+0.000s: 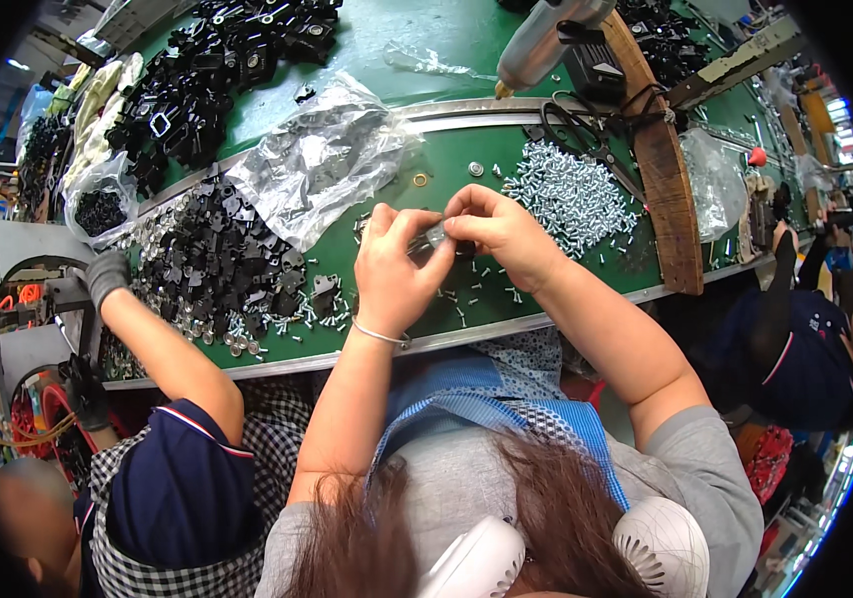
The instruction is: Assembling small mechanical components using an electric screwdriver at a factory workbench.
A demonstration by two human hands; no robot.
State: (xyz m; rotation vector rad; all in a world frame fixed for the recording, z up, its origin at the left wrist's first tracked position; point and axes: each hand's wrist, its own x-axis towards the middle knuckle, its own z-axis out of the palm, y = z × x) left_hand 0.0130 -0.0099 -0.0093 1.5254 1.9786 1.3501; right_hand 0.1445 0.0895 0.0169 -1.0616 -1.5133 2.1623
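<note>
My left hand and my right hand meet above the green bench, fingertips pinched together. Between them is a small silvery metal part, mostly covered by the fingers, so its exact kind does not show. Right of my right hand lies a heap of silver screws. Beyond my fingers, a brass-coloured ring and a round metal piece rest on the bench. To the left of my left hand spreads a pile of black brackets mixed with small metal pieces. Several loose screws lie below my hands.
A crumpled clear plastic bag covers part of the bracket pile. Scissors lie near a wooden board on the right. A powered screwdriver hangs overhead. At left, a co-worker's gloved hand is beside a grey machine.
</note>
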